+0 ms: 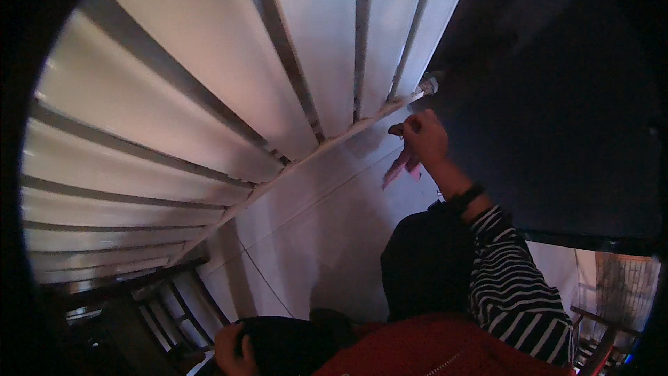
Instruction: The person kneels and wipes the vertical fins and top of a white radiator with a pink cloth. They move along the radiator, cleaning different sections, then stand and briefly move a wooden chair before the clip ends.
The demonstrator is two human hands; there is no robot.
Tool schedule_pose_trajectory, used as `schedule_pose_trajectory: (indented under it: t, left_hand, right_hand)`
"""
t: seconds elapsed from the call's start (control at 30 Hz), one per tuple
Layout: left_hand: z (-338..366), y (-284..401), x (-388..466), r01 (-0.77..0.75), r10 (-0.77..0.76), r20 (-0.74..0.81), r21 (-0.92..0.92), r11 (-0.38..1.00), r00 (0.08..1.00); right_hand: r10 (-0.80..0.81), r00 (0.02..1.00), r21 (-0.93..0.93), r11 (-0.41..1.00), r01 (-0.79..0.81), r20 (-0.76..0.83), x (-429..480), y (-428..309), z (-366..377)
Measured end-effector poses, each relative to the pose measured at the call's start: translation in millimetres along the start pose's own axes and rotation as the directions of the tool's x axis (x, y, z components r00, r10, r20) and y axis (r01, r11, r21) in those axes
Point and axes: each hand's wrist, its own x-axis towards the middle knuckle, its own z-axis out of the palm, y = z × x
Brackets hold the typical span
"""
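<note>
My right hand (425, 138) is held out in front of me, its thumb and fingertips pinched together. From it hangs a pink piece of thin cloth or paper (397, 167). A small dark brown piece (396, 129) sticks out past the fingertips; what it is cannot be made out. Below the hand lies the pale tiled floor (313, 230). At the bottom edge, my left hand (232, 347) rests over my dark-trousered knee (287, 339), thumb apart from the fingers and nothing seen in it. The picture cuts off part of that hand.
White corrugated metal sheeting (313, 52) rises along the left, its foot meeting the floor. A large dark panel or surface (553, 156) fills the right side. A small object (429, 83) sits by the sheeting's far corner. Dark wooden chair-like frames (177, 313) stand lower left.
</note>
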Motion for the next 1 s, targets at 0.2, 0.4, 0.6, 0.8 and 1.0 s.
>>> schedule_pose_trajectory:
  t: [0.2,0.4,0.6,0.8,1.0]
  left_hand:
    - [-5,4,-2,0.015,-0.015,0.011,0.001,1.0,1.0]
    - [-6,6,3,-0.006,0.005,0.035,0.036,0.999,0.999]
    - [-2,8,1,0.04,-0.041,0.016,0.03,0.999,0.999]
    - [-7,14,-4,0.06,-0.061,0.014,0.07,0.996,0.998]
    - [-9,9,2,0.006,-0.007,0.021,0.043,0.999,1.0]
  right_hand:
    - [0.02,0.999,0.228,0.973,-0.027,0.034,3,29,21]
    - [0.279,0.957,0.286,0.913,-0.289,0.076,15,4,12]
    - [0.232,0.929,0.369,0.922,-0.115,-0.289,43,-34,28]
    - [-0.044,0.969,0.322,0.939,0.123,-0.242,24,-40,31]
    - [-0.083,0.985,0.511,0.847,0.149,-0.151,13,-44,15]
